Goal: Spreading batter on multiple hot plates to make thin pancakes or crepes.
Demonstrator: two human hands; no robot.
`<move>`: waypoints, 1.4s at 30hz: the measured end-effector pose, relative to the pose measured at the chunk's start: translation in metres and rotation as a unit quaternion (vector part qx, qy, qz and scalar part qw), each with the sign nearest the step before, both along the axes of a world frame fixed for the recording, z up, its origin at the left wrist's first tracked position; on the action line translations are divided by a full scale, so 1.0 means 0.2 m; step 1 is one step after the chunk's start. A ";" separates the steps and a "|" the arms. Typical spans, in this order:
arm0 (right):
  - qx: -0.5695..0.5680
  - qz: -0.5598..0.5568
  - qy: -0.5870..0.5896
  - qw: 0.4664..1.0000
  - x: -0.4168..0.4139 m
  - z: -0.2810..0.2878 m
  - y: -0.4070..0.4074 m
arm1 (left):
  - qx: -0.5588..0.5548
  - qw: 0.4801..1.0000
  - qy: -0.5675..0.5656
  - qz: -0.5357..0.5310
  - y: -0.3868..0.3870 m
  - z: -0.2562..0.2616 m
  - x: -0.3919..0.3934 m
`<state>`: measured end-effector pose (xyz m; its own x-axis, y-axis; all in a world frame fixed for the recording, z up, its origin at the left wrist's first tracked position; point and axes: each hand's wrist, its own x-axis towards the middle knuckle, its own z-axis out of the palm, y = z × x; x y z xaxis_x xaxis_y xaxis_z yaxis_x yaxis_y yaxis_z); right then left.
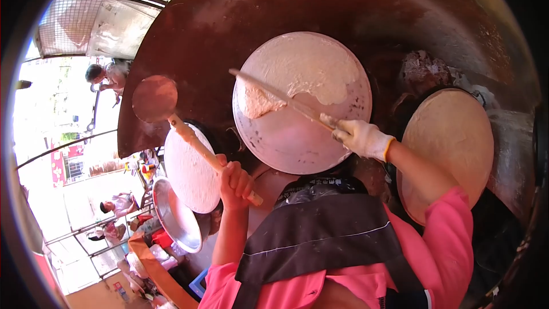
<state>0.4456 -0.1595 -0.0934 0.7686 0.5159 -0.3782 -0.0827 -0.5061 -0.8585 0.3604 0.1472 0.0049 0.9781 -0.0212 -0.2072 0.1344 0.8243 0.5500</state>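
Note:
My left hand [236, 184] is closed around the wooden handle of a ladle [155, 98], whose round head is raised at the left of the middle griddle. My right hand [362, 137], in a white knit glove with a yellow cuff, grips a long thin wooden spreader [283, 96] lying slantwise over the round griddle [300, 150]. Pale batter [304, 62] covers the griddle's far part with a ragged edge. A thicker lump of batter [258, 102] sits at its left, below the stick. Bare griddle surface shows nearest me.
Another round griddle covered with pale batter [448, 150] stands at the right, and one more [191, 167] at the left. Beside that is a metal basin [178, 219]. A dark red curved wall [206, 30] rises behind. Several people are in the background at the left, beyond railings.

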 end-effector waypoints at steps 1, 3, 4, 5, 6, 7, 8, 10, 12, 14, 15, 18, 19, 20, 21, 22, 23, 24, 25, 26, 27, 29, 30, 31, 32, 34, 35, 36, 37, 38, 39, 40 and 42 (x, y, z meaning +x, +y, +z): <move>-0.053 0.072 -0.167 0.982 -0.01 0.02 0.00 | -0.017 0.998 0.053 0.028 0.01 0.00 0.00; -0.053 0.099 -0.101 0.989 -0.02 0.12 -0.09 | -0.034 0.992 0.106 0.059 0.04 -0.02 -0.02; 0.005 0.081 0.022 0.996 -0.03 0.13 -0.14 | -0.058 0.988 0.135 0.038 0.06 -0.05 -0.05; 0.062 0.062 0.144 0.986 -0.02 0.16 -0.17 | -0.082 0.983 0.164 0.016 0.07 -0.07 -0.07; 0.043 0.031 0.201 0.978 0.01 0.20 -0.16 | -0.041 0.990 0.132 -0.001 0.04 -0.05 -0.08; 0.118 -0.032 0.229 0.966 0.02 0.22 -0.13 | -0.041 0.990 0.136 0.000 0.02 -0.03 -0.08; 0.078 -0.037 0.233 0.969 0.06 0.24 -0.10 | -0.022 0.994 0.105 0.030 0.00 -0.02 -0.07; -0.013 0.007 0.204 0.979 0.16 0.28 -0.03 | -0.013 0.994 0.083 0.075 0.01 0.00 -0.01; -0.051 0.077 0.104 0.990 0.15 0.24 -0.01 | -0.064 0.991 0.106 0.059 0.03 -0.01 -0.01; -0.103 0.180 0.030 0.978 0.14 0.27 -0.05 | -0.087 0.988 0.121 0.038 0.02 0.01 -0.01; -0.053 0.188 -0.043 0.980 0.09 0.15 -0.13 | -0.088 0.988 0.121 0.038 0.00 0.01 -0.02; 0.007 0.129 0.202 0.971 0.11 0.25 -0.29 | -0.041 0.994 0.085 0.062 -0.01 0.01 -0.05; -0.010 0.099 0.223 0.970 0.13 0.27 -0.30 | -0.039 0.993 0.086 0.067 0.00 0.01 -0.05; 0.022 0.058 0.224 0.973 0.14 0.24 -0.28 | -0.049 0.991 0.098 0.073 0.00 -0.01 -0.06; 0.017 0.069 0.170 0.983 0.17 0.24 -0.22 | -0.057 0.989 0.111 0.075 0.01 -0.01 -0.07; 0.040 0.057 0.119 0.990 0.19 0.20 -0.17 | -0.067 0.988 0.121 0.070 0.00 -0.02 -0.08; 0.063 0.044 0.068 0.995 0.22 0.17 -0.11 | -0.067 0.988 0.124 0.067 -0.01 -0.03 -0.09; 0.005 0.082 0.078 0.994 0.27 0.26 -0.02 | -0.089 0.985 0.131 0.069 -0.01 -0.04 -0.12; -0.055 0.112 0.087 0.988 0.32 0.36 0.00 | -0.113 0.982 0.140 0.062 -0.02 -0.05 -0.13; -0.048 0.153 0.018 0.987 0.33 0.23 0.00 | -0.113 0.982 0.141 0.059 -0.03 -0.05 -0.14; -0.047 0.152 0.020 0.987 0.32 0.19 -0.02 | -0.127 0.978 0.153 0.055 -0.03 -0.04 -0.15; -0.072 0.195 -0.088 0.974 0.28 0.14 -0.07 | -0.144 0.974 0.169 0.045 -0.03 -0.05 -0.15; -0.058 0.185 0.021 0.981 0.26 0.22 -0.11 | -0.150 0.972 0.174 0.043 -0.02 -0.05 -0.16; -0.098 0.172 0.111 0.974 0.24 0.40 -0.12 | -0.155 0.970 0.180 0.044 0.00 -0.05 -0.18; -0.112 0.182 0.152 0.965 0.21 0.40 -0.15 | -0.153 0.971 0.179 0.048 0.02 -0.04 -0.20; -0.093 0.161 0.204 0.961 0.09 0.35 -0.33 | -0.155 0.972 0.177 0.007 0.06 -0.08 -0.20; -0.053 0.138 0.210 0.966 0.00 0.28 -0.43 | -0.159 0.971 0.180 -0.003 0.06 -0.09 -0.19; 0.035 0.136 0.072 0.988 -0.13 0.19 -0.55 | -0.158 0.969 0.187 -0.022 0.06 -0.10 -0.17; 0.003 0.115 0.108 0.988 -0.20 0.26 -0.58 | -0.154 0.968 0.194 -0.034 0.07 -0.10 -0.18; -0.062 0.085 0.190 0.976 -0.26 0.38 -0.58 | -0.155 0.967 0.196 -0.040 0.08 -0.10 -0.18; -0.125 0.052 0.271 0.953 -0.33 0.48 -0.57 | -0.149 0.967 0.200 -0.050 0.08 -0.10 -0.18; -0.128 0.042 0.272 0.953 -0.43 0.49 -0.56 | -0.144 0.967 0.203 -0.062 0.09 -0.09 -0.18; -0.035 -0.071 0.300 0.951 -0.62 0.50 -0.56 | -0.106 0.976 0.167 -0.093 0.09 -0.07 -0.21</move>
<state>0.3218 -0.2721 0.0060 0.4638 0.3810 -0.7998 -0.6182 -0.5074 -0.6002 0.3194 0.1654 -0.0092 0.8324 -0.2690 -0.4845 0.4345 0.8595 0.2692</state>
